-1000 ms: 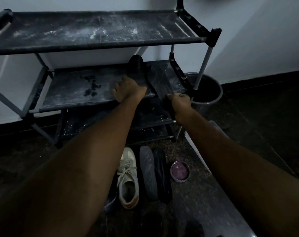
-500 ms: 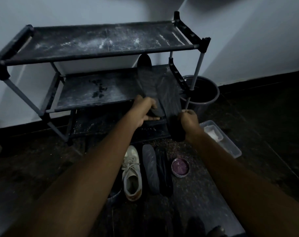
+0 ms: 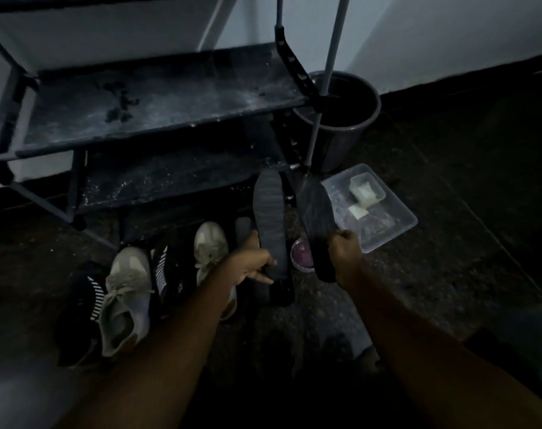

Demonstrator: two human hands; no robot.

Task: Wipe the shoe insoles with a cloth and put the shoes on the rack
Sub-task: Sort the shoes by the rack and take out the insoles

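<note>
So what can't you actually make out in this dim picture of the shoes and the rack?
Head view:
rack: top shelf cut off by the upper edge.
bucket: inside too dark to see any contents.
round tin: partly hidden by the right insole in the right hand.
white pieces in the clear tray: too blurred to identify.
dark items on the floor: mostly covered by the left hand and left insole.

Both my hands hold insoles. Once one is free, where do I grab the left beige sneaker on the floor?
Take the left beige sneaker by its heel collar, coming from above on your near side. Its opening faces up, its heel points toward you, and striped black shoes crowd both flanks, so a side grip looks awkward.
</note>
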